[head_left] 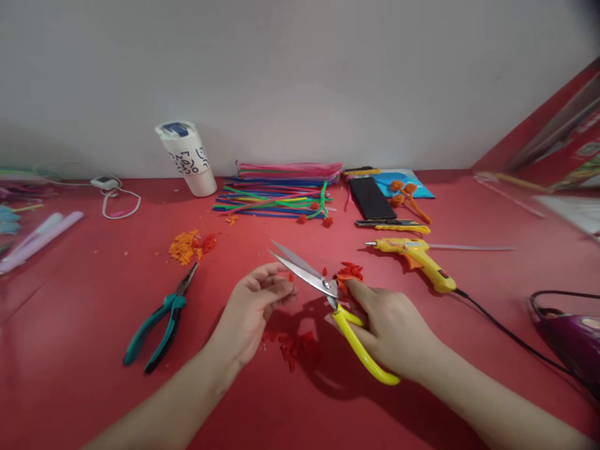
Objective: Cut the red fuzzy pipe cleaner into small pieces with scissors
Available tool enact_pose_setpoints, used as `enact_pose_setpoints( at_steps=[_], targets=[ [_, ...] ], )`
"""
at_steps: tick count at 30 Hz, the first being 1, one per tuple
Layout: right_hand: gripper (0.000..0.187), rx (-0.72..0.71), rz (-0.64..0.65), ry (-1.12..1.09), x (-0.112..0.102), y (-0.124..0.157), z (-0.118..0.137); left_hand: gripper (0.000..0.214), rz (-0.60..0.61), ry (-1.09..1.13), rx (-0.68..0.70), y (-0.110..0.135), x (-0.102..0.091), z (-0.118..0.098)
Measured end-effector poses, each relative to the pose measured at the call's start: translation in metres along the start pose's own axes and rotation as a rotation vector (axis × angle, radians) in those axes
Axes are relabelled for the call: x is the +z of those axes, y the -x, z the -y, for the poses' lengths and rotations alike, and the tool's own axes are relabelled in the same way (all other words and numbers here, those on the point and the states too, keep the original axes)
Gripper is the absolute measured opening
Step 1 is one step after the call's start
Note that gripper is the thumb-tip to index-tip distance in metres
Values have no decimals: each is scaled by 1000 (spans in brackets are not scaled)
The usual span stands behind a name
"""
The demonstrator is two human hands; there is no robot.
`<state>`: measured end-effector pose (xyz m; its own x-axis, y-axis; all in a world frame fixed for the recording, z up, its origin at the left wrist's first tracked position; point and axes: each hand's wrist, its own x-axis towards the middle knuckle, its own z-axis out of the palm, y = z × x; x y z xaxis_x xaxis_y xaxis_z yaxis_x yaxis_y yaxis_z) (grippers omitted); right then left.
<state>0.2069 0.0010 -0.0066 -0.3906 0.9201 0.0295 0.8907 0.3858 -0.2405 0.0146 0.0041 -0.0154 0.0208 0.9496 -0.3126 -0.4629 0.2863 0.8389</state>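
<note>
My right hand (391,331) grips yellow-handled scissors (328,294) with the blades parted and pointing left. A bunched red pipe-cleaner piece (349,273) sits by the scissor pivot, at my right fingertips. My left hand (255,306) is curled beside the blade tips, fingers pinched close together; whether it holds a tiny red bit I cannot make out. Red clippings (295,345) lie on the red table (70,312) below both hands.
Teal-handled pliers (162,325) lie to the left. A yellow glue gun (419,259) with a black cord lies to the right. Orange and red clippings (190,245), a bundle of pipe cleaners (276,194), a white cup (187,156), a phone (372,198) and a purple appliance (574,340) surround them.
</note>
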Motion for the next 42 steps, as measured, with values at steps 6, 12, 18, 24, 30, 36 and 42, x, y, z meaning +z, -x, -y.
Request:
enact_pose_setpoints(
  at_steps=[6,12,18,24,30,36,42],
  targets=[
    [34,71,16,-32,-2,-2,-3,11,-97,57,-12,-2,-2,-2],
    [31,-14,-54,70,-3,1,0,7,-18,109,39,1,-2,-8],
    [23,-130,-118,130,3,4,-4,4,17,149,41,4,1,-11],
    [21,-237,-168,166,10,5,-5,5,26,206,97,5,0,-10],
    [22,-253,-212,198,13,4,-3,6,9,215,123,8,1,-10],
    [24,-262,-260,213,14,5,-2,5,-28,214,128,7,4,-9],
    [29,-267,-269,241,16,5,-1,6,-32,233,144,10,5,-8]
  ],
)
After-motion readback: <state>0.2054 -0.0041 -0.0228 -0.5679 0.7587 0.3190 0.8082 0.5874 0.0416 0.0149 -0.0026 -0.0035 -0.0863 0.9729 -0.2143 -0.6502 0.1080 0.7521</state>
